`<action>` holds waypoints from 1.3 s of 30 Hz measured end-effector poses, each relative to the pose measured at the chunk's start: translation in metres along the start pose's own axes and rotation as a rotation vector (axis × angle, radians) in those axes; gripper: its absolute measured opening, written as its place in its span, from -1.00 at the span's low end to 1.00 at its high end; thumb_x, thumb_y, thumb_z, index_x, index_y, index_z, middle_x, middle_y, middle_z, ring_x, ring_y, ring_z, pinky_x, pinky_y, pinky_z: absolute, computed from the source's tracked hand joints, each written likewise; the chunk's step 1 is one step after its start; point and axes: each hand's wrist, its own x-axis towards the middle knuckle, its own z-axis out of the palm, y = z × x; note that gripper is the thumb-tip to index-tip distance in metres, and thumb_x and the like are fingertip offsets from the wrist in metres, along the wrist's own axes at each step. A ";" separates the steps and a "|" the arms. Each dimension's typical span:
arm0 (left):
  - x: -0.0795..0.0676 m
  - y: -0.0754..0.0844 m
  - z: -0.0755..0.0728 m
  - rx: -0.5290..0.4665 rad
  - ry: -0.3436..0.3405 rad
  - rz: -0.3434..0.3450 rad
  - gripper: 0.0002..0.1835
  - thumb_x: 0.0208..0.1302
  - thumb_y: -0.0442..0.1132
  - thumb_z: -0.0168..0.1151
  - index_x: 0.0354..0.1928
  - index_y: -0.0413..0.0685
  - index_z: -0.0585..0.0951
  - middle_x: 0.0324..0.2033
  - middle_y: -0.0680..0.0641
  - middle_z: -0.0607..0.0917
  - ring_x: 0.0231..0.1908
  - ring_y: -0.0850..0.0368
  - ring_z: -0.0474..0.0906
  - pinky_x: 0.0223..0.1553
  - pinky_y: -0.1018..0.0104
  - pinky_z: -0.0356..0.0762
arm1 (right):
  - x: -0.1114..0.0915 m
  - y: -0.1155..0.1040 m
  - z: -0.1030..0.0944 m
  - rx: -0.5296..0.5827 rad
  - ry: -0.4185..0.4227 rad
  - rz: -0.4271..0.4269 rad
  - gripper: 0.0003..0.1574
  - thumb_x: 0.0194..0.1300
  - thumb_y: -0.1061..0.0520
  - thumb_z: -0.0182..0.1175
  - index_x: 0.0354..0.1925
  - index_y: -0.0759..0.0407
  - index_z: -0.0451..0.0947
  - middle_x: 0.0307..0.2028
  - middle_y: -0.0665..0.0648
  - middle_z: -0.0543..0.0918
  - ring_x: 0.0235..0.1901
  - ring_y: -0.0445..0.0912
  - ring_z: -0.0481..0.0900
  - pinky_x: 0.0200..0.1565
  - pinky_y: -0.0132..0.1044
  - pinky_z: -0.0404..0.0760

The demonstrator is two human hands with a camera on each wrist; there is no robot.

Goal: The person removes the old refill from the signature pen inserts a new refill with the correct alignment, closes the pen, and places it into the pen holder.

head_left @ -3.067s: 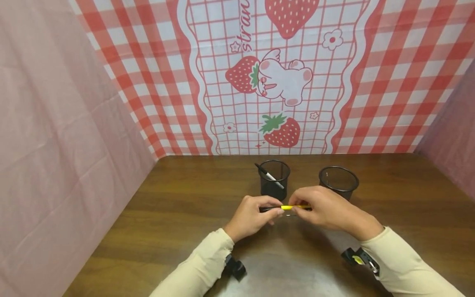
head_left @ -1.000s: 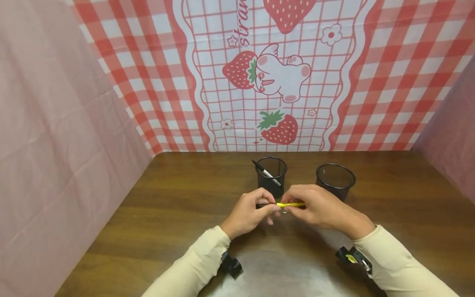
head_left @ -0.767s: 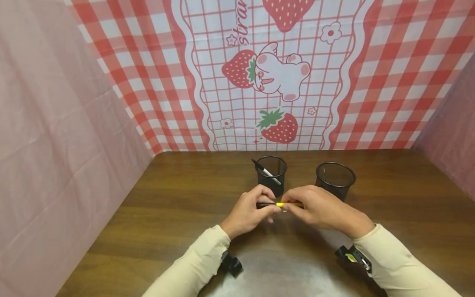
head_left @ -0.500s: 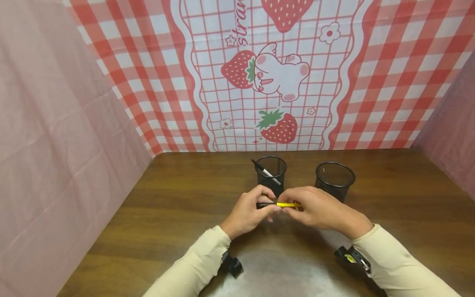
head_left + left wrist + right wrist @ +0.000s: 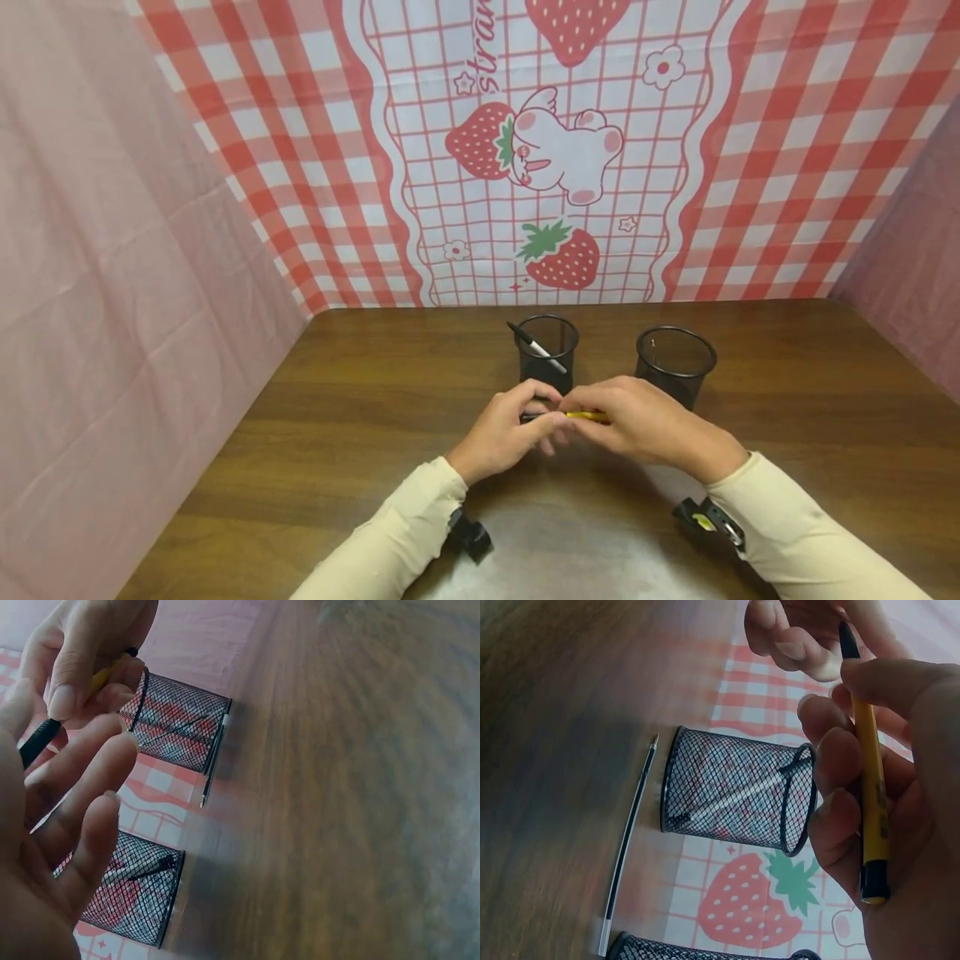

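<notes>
A ballpoint pen with a yellow barrel [image 5: 870,780] and a black tapered front [image 5: 39,742] is held level between both hands. My left hand [image 5: 502,433] pinches the black front between thumb and forefinger, its other fingers loosely bent. My right hand [image 5: 648,425] grips the yellow barrel, thumb and fingertips right at the joint with the black part; the black rear end shows in the right wrist view. The fingertips of both hands meet and cover the joint from above. A slim ink refill [image 5: 630,847] with a dark tube lies on the table below the hands.
Behind the hands stand two black mesh cups: the left cup [image 5: 547,357] holds a white-and-black marker [image 5: 537,347] leaning on its rim, and the right cup [image 5: 677,367] has a thin item inside. The wooden table [image 5: 360,392] reaches back to a strawberry-print cloth [image 5: 562,150].
My right fingertips have slid left along the yellow barrel, closer to the left hand, so less yellow shows. The refill's bright bit seen earlier below the pen is now hidden in the head view.
</notes>
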 end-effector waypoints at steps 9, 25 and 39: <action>0.000 -0.002 -0.002 0.078 0.123 0.032 -0.92 0.37 -0.27 0.31 -0.21 -0.14 0.69 -0.55 -0.12 0.73 -0.59 0.16 0.65 -0.52 0.21 0.70 | 0.000 0.000 -0.001 -0.034 0.024 0.084 -0.89 0.34 0.05 0.34 -0.14 -0.09 0.68 -0.39 -0.28 0.63 -0.50 -0.39 0.47 -0.45 -0.41 0.52; -0.001 0.012 0.001 0.051 0.070 -0.002 -0.92 0.32 -0.40 0.32 -0.19 -0.27 0.70 -0.55 -0.22 0.72 -0.57 -0.06 0.68 -0.51 0.24 0.71 | 0.001 -0.001 0.001 -0.004 -0.016 0.116 -0.82 0.28 0.08 0.40 -0.13 -0.09 0.67 -0.47 -0.31 0.56 -0.50 -0.41 0.47 -0.46 -0.42 0.52; 0.000 -0.001 0.001 0.016 0.059 0.036 -0.87 0.38 -0.33 0.29 -0.12 -0.25 0.69 -0.55 -0.11 0.72 -0.56 0.23 0.66 -0.49 0.22 0.72 | -0.002 0.005 0.001 0.081 -0.034 0.062 -0.59 0.43 0.02 0.26 0.19 -0.02 0.48 -0.44 -0.26 0.69 -0.49 -0.41 0.53 -0.44 -0.36 0.56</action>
